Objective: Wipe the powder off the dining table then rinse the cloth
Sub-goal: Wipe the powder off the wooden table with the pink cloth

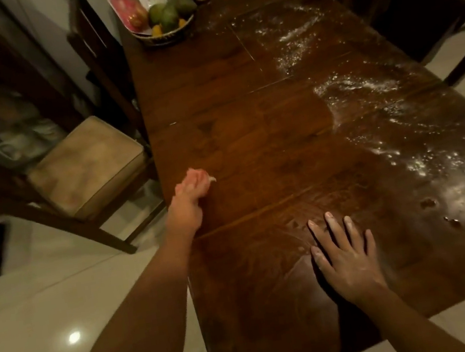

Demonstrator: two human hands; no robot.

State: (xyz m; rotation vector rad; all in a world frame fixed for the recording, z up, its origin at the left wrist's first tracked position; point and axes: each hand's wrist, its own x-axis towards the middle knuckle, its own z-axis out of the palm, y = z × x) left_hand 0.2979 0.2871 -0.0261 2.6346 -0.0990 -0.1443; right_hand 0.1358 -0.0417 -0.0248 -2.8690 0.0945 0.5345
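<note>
Two hands, left hand, right hand, one table

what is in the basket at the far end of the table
The basket holds green fruit, a reddish one and small yellow pieces. Anything beneath the top layer is covered, and the bottom cannot be seen.

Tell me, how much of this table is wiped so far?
The left side of the table looks clean. The left hand is closed on something pale, perhaps the cloth. The right hand lies flat. Powder covers the right side; rinsing is still to come.
</note>
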